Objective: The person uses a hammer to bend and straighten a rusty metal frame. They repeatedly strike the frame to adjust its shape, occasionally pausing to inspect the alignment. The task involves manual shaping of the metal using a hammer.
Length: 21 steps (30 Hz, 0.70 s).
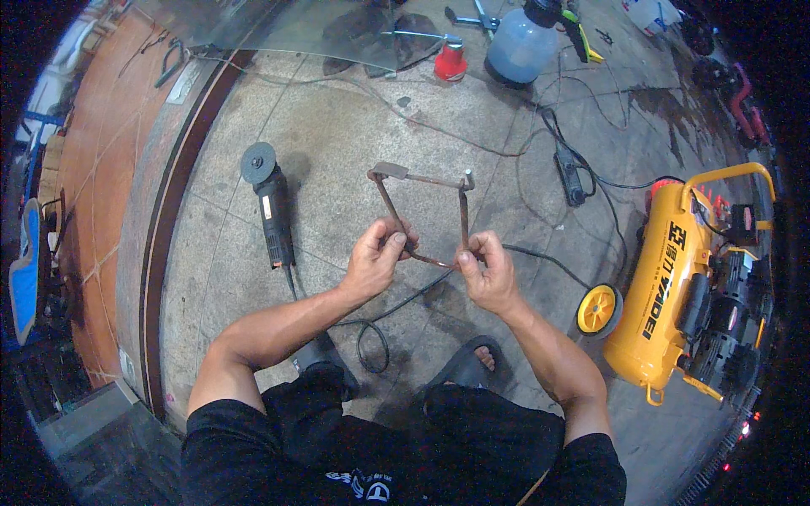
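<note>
A rusty, four-sided metal frame (429,180) of thin bars is held up in front of me, above the floor. At its far left corner is a flat plate, and at its far right corner a short, shiny pin-like end. My left hand (376,260) pinches the lower part of its left bar between thumb and fingers. With thumb and fingers, my right hand (489,271) grips the lower right corner. A bright spot shows on the bottom bar beside my right thumb. To the left, an angle grinder (272,211) with a dark disc lies on the floor.
On the right stands a yellow air compressor (654,291) with a wheel. A power strip (569,177) and cables (422,291) run across the floor. Farther off are a red bottle jack (450,61), a translucent sprayer bottle (521,49) and a glass sheet (337,34). A raised ledge (169,202) borders the left.
</note>
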{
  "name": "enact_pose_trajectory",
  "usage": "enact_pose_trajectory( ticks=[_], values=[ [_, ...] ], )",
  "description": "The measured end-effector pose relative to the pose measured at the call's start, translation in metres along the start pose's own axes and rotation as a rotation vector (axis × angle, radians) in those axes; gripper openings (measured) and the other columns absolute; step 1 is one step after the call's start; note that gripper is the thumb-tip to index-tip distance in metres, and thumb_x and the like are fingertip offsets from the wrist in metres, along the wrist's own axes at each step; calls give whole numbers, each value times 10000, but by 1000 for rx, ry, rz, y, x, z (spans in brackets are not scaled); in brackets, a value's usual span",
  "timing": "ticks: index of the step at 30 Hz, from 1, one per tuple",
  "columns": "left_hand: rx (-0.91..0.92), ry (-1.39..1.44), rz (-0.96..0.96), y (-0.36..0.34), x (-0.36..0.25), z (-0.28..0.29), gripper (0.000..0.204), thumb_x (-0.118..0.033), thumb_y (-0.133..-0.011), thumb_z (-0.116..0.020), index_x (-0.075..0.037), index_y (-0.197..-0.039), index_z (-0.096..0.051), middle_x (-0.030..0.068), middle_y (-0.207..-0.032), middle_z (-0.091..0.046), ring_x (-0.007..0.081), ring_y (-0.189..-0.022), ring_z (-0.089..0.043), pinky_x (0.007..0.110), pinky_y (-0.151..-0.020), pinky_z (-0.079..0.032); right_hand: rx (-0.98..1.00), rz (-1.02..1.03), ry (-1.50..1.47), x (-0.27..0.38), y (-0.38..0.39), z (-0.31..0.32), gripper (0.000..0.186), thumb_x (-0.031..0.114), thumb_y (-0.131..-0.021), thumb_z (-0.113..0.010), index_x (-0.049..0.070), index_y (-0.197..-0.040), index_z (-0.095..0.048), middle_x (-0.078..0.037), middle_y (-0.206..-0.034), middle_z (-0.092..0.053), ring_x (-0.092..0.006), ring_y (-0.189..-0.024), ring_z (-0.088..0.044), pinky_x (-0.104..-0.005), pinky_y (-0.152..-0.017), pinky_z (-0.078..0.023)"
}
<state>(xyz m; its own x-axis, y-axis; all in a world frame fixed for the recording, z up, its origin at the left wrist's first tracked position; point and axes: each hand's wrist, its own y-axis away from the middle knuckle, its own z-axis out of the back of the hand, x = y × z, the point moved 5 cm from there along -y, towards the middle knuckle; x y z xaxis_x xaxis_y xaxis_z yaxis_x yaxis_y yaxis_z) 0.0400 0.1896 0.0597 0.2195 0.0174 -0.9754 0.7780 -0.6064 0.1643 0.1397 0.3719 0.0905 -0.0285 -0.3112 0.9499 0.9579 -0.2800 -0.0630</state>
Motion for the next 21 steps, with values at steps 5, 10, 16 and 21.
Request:
enact_pose_trajectory(
  ticks=[5,10,16,21],
  values=[
    [-15,33,25,4,-4,-3,198,-108,-1000,-458,-8,-1167,-497,76,-921,-605,142,-829,-617,287,-728,-532,26,-37,-56,-4,1,-1,232,237,-962,-557,21,-953,-471,-77,-765,-604,-134,-670,-591,-284,-607,-494],
    [25,132,74,7,-13,-10,258,-136,-1012,-412,-8,-1229,-472,45,-805,-549,122,-703,-588,271,-653,-517,47,-73,-72,-5,2,-1,221,237,-993,-512,28,-948,-454,-43,-740,-590,-81,-623,-549,-245,-551,-470],
    [-18,267,254,13,-20,-17,258,-156,-1012,-388,-48,-1231,-473,19,-728,-484,127,-581,-532,280,-524,-498,39,-106,-108,2,3,1,247,273,-988,-526,43,-932,-459,-23,-722,-582,-69,-622,-534,-228,-542,-441],
    [-101,244,347,16,-21,-17,244,-168,-993,-398,-77,-1183,-522,20,-719,-477,119,-524,-450,273,-479,-419,65,-162,-179,12,3,-3,273,304,-972,-557,50,-926,-466,-6,-726,-573,-57,-640,-521,-222,-558,-435]
  ],
)
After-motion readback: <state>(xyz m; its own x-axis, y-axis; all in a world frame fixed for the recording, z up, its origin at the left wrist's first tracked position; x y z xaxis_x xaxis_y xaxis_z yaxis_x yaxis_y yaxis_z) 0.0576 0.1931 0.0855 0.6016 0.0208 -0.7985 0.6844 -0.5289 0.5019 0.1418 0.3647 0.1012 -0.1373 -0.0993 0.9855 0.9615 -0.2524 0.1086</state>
